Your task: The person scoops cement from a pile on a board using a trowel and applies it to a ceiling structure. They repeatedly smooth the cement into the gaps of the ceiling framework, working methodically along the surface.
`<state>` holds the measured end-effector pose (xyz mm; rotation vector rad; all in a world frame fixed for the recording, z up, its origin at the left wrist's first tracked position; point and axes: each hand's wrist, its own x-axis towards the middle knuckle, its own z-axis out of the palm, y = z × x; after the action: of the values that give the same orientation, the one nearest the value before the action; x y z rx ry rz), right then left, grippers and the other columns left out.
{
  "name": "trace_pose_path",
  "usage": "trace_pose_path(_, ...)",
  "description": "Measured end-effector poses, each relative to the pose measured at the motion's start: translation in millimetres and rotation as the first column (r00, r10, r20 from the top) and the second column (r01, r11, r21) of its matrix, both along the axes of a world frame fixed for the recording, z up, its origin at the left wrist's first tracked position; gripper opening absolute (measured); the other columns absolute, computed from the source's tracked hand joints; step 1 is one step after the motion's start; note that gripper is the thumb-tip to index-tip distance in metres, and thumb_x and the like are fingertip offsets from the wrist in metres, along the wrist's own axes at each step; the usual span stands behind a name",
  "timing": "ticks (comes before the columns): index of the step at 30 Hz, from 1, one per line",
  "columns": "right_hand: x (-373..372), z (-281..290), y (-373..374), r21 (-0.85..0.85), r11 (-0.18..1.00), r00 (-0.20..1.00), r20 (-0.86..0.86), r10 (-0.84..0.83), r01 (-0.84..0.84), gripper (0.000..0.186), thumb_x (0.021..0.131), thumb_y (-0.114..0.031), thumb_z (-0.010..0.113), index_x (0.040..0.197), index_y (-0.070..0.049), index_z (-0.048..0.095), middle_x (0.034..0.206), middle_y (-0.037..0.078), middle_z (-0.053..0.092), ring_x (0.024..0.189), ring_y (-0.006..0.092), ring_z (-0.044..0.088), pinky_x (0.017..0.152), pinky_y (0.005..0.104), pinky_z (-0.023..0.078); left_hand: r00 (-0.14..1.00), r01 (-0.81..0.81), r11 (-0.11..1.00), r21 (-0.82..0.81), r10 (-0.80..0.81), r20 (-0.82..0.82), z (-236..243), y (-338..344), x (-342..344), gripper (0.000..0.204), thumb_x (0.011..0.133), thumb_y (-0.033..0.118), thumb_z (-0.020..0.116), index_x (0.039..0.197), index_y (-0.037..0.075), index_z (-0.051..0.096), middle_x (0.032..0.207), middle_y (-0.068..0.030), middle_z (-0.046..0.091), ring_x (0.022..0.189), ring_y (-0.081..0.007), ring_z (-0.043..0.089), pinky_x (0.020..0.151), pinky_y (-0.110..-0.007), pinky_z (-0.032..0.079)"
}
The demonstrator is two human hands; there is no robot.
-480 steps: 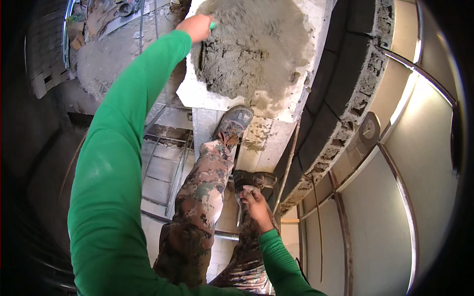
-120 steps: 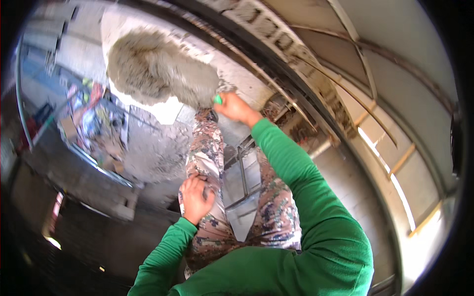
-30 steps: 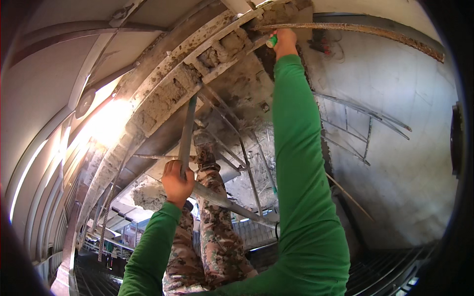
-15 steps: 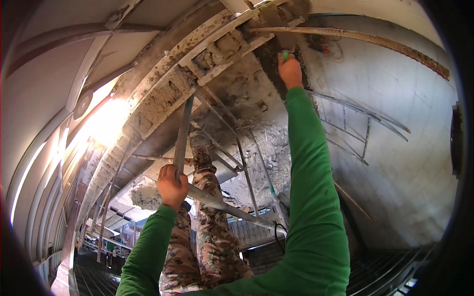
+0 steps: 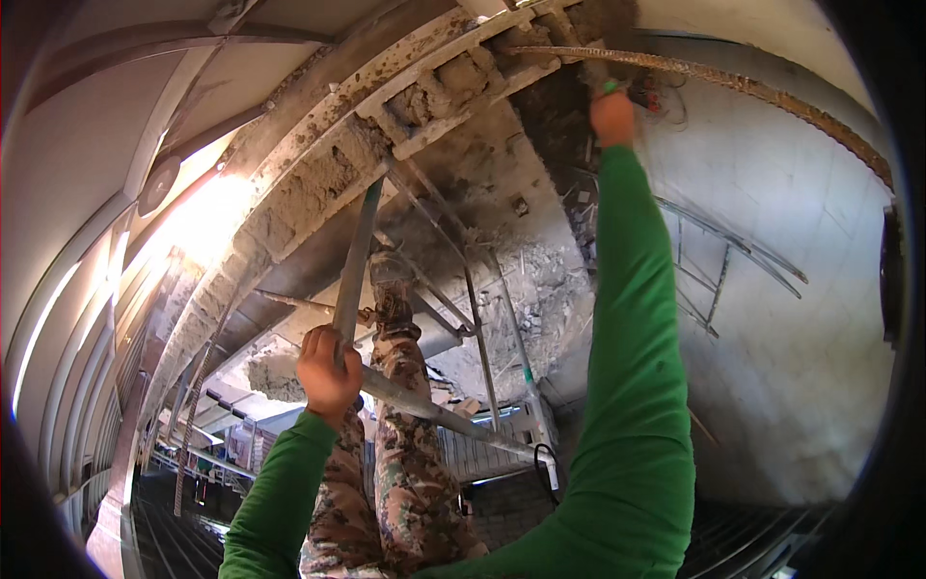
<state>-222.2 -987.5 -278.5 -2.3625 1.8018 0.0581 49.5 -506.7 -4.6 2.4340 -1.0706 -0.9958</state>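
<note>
My left hand (image 5: 328,374) is wrapped round a grey metal scaffold tube (image 5: 355,275), where it meets another tube (image 5: 439,415) running down to the right. At the far end of my outstretched right arm, my right hand (image 5: 613,118) is closed round a green-handled trowel (image 5: 610,87). The trowel's blade is blurred against a dark, mortar-stained patch of wall. Left of it runs a rough concrete ledge (image 5: 420,145) with hollow pockets holding mortar.
A rusty reinforcing bar (image 5: 733,77) curves across the upper right. Below it, thin metal bars (image 5: 723,236) stand out by a pale wall (image 5: 772,386). My legs (image 5: 400,425) in camouflage trousers reach among scaffold tubes. Grey rubble (image 5: 545,299) lies lower down.
My right hand has moved right and slightly farther away with the trowel. The left hand keeps its grip on the tube, and the whole view has shifted a little.
</note>
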Motion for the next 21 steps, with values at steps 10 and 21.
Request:
trace_pose_path(10,45.6,19.5,157.4,0.364,0.891,0.847,0.351,-0.4,0.27,0.031,0.087,-0.025,0.062,0.089,0.005,0.054,0.074,0.025,0.063,0.062,0.0404,0.062,0.056,0.046,0.05,0.999,-0.013,1.0,0.021,0.012,0.03,5.2,3.0,0.1,0.015,0.071,0.008,0.057,0.085,0.002,0.054,0.084,-0.0183,0.059,0.08,-0.0386,0.057,0.069,-0.048,0.048)
trace_pose_path(21,96.4,52.5,274.0,0.456,0.809,0.805,0.277,-0.525,0.371,0.03,0.084,-0.022,0.061,0.089,0.007,0.056,0.082,0.03,0.063,0.084,0.0491,0.06,0.072,0.0525,0.047,0.998,-0.03,0.999,-0.029,0.031,0.062,5.6,7.4,0.7,0.015,0.069,0.01,0.058,0.082,0.002,0.055,0.08,-0.0158,0.058,0.078,-0.0378,0.057,0.064,-0.048,0.048)
